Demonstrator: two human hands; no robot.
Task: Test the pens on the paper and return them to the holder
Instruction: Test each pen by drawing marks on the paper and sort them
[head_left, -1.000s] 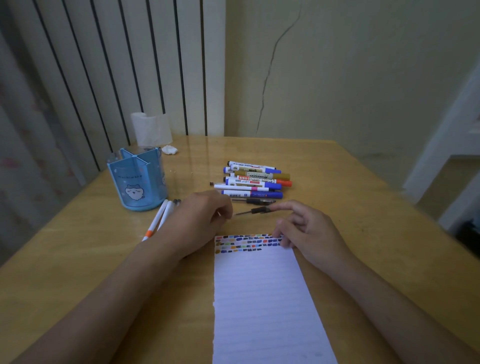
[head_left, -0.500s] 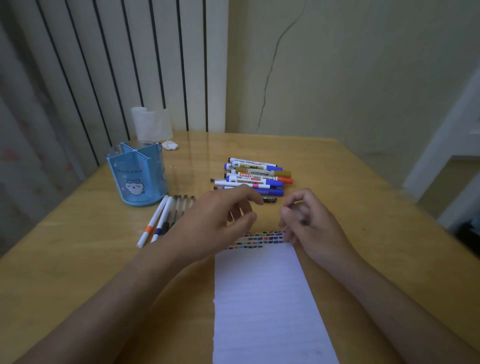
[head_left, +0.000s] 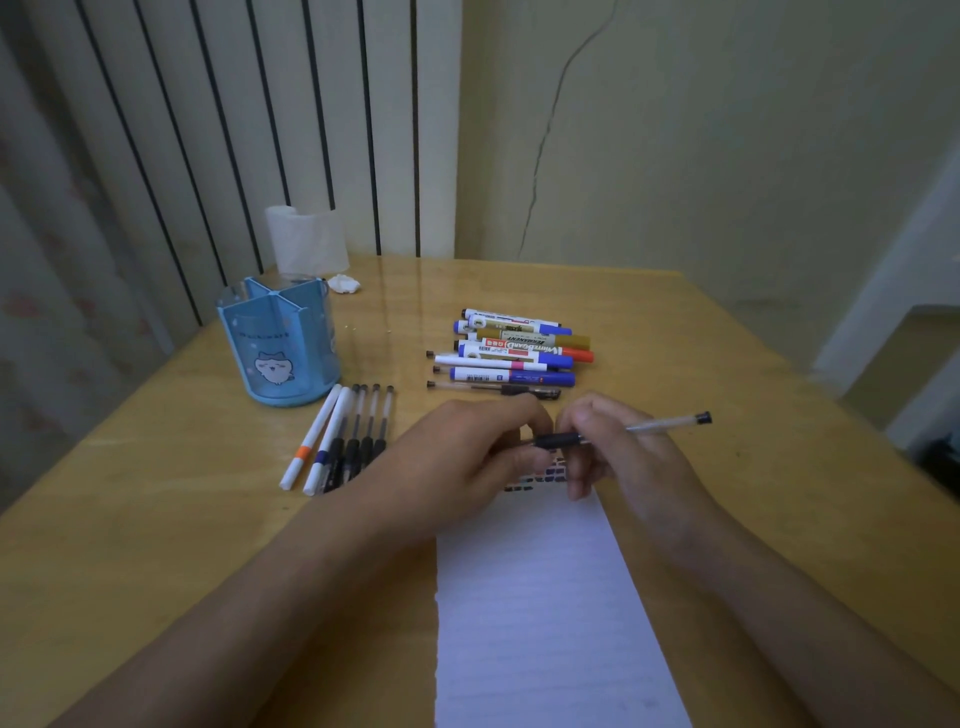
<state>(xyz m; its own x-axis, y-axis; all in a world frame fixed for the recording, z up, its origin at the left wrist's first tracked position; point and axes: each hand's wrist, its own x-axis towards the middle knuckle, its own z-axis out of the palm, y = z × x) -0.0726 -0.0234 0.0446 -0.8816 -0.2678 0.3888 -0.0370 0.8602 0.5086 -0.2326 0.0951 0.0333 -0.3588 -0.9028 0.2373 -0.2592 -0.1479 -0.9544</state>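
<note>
- Pen (head_left: 618, 434) sits crosswise between our two hands, just above the top edge of the paper (head_left: 550, 597); it is a slim gel pen with a clear barrel, a dark rubber sleeve near the writing end and a small black plug at the far right end.
- Our right hand (head_left: 618, 457) has its fingers curled round the barrel in a pinching grip, so the clear half sticks out to the right.
- Our left hand (head_left: 467, 457) closes its fingertips on the dark end; we judge this is to pull off or push on a cap, though the tip itself is hidden by the fingers.
- Holding it over the row of colour marks (head_left: 545, 475) keeps the nib close to where the next test stroke would go.
- Beyond the hands, a second gel pen (head_left: 493, 388) and a stack of thick markers (head_left: 519, 348) lie side by side on the tabletop (head_left: 156, 519); we take these as one sorted group.
- To the left, five thin pens (head_left: 343, 436) lie in a neat fan just beside the blue holder (head_left: 278, 348), seemingly staged for going back in.
- No pens show above the holder's rim, so the returning step looks not yet begun.
- A tissue roll (head_left: 306, 241) stands behind the holder.
</note>
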